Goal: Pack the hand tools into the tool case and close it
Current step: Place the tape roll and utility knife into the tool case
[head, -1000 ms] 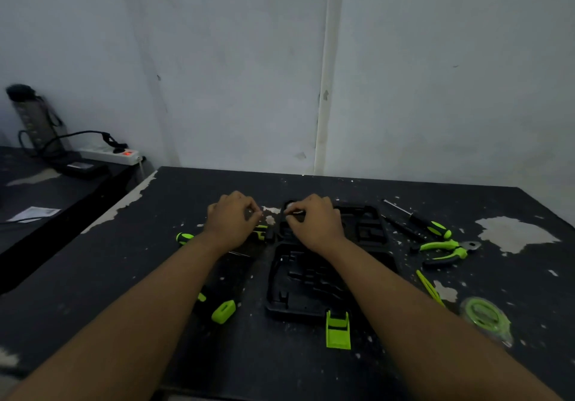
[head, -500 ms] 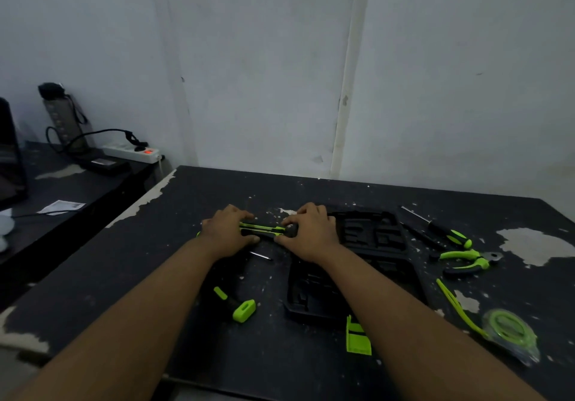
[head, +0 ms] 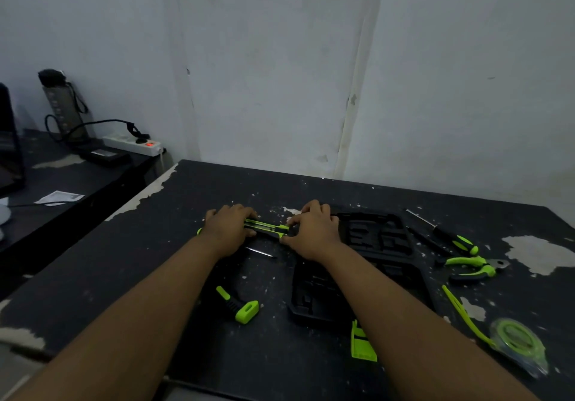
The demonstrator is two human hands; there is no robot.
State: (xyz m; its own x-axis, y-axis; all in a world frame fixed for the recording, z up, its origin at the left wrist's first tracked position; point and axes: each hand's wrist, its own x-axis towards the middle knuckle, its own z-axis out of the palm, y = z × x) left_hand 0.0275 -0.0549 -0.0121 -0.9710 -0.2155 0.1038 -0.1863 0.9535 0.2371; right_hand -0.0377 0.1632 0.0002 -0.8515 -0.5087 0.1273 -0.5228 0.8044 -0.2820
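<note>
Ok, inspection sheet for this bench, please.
Surface: black table, paint chipped, white flecks.
Job's things: tool case open; screwdrivers, pliers, tape measure at its right; green-ended handle at its left.
Clutter: thin metal rod left of the case.
Hands: left hand and right hand both hold a green-black tool.
Cables: black cable plugged into power strip, switch lit.
Surroundings: white wall; side bench with paper slip.

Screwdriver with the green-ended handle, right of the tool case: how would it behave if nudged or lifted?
The screwdriver looks rigid, a thin shaft in a thick handle, so it should lift stiffly. Its rounded handle suggests it may roll if pushed sideways. Weight probably sits toward the handle.
</note>
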